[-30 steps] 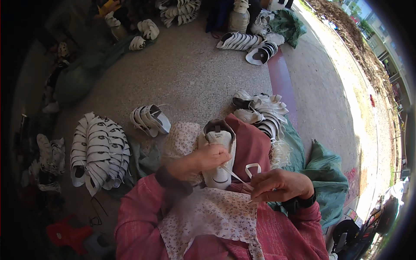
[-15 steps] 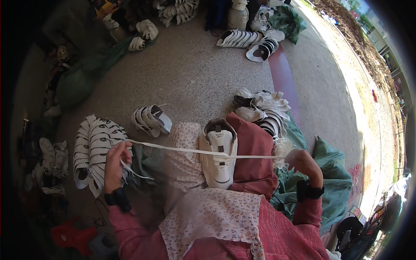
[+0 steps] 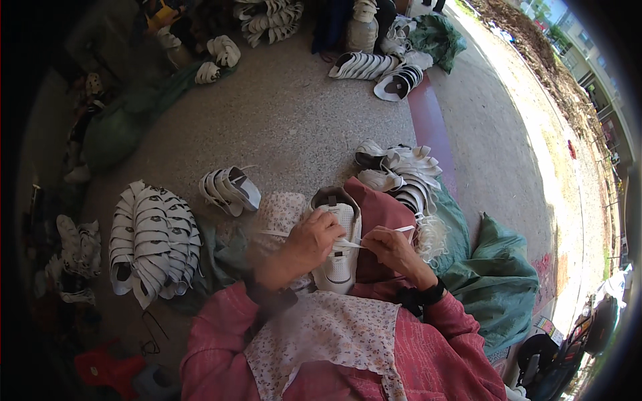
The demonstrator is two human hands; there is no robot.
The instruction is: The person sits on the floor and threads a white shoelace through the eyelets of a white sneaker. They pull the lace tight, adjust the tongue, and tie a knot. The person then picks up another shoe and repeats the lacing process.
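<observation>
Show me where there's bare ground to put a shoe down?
The biggest bare patch of floor lies between the small shoe stack, the green bag and the far shoe row. The pavement right of the red strip is also free. It is crowded by the big shoe stack and the lap.

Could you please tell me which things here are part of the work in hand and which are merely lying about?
In hand: left hand, right hand, white shoe, white lace.

Lying about: shoe row, shoe pair, shoe heap, green bag, red stool.
</observation>
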